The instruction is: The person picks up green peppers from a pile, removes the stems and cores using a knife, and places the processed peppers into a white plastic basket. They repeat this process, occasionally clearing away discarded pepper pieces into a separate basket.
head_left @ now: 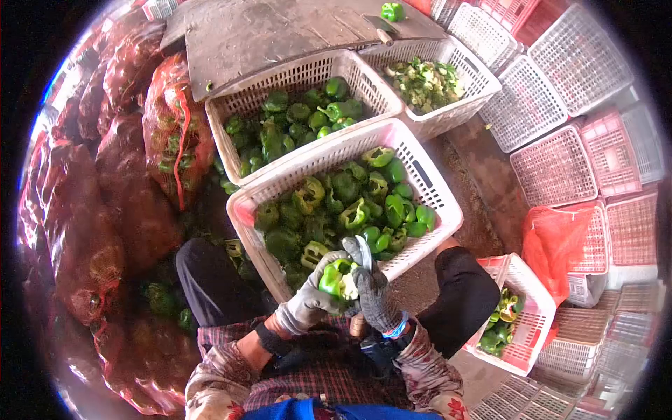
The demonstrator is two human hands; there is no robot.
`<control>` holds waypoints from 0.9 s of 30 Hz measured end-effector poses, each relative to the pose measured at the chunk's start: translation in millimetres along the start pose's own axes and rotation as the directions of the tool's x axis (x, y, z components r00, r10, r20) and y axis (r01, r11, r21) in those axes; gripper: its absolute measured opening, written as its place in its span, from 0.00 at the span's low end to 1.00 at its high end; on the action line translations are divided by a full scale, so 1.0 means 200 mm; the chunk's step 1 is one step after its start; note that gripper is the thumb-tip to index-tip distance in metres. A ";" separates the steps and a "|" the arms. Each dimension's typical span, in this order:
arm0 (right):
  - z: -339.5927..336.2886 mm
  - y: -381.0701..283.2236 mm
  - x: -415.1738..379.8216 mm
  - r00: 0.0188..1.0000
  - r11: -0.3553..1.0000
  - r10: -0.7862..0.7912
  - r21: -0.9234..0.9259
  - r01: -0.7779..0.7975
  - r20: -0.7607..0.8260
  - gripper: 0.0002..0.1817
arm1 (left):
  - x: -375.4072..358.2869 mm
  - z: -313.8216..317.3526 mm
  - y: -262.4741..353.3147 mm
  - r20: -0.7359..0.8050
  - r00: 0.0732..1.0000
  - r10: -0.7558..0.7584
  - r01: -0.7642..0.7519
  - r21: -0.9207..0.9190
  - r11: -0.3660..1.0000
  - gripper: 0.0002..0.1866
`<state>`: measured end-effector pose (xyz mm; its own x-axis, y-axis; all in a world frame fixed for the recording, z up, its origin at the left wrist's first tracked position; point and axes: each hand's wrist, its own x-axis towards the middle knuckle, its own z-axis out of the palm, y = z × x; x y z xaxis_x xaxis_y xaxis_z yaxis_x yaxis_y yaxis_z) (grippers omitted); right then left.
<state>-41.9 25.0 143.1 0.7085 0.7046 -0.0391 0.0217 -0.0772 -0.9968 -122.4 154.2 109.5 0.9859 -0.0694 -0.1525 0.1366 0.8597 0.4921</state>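
My left hand [313, 297], in a light grey glove, is closed around a green bell pepper [334, 278] whose pale inside shows on the right. My right hand [376, 297], in a darker grey glove, presses against that pepper's right side. Below its palm pokes the wooden handle of a knife [358, 325]; the fingers hide most of the blade. Just beyond both hands stands a white crate [241, 217] of green peppers, many cut open and hollow [309, 195].
Behind it, one crate [222, 112] holds peppers and another [483, 87] pepper scraps. A wooden board [273, 35] bears a pepper [393, 11] and a second knife [384, 36]. Red mesh sacks [126, 203] crowd the left. A small crate [535, 336] and stacked crates [553, 164] stand right.
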 end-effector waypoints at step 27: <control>-0.15 -0.13 0.56 0.913 0.937 0.294 -0.103 -0.334 -0.282 0.15 | -1.40 -0.92 0.34 -0.778 -0.196 0.597 -0.012 0.610 0.792 0.22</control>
<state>58.4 84.2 167.6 0.8526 0.4214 -0.3090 -0.1431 -0.3803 -0.9137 -407.5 325.6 27.2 -0.1871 0.9203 -0.3436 0.1553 0.3731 0.9147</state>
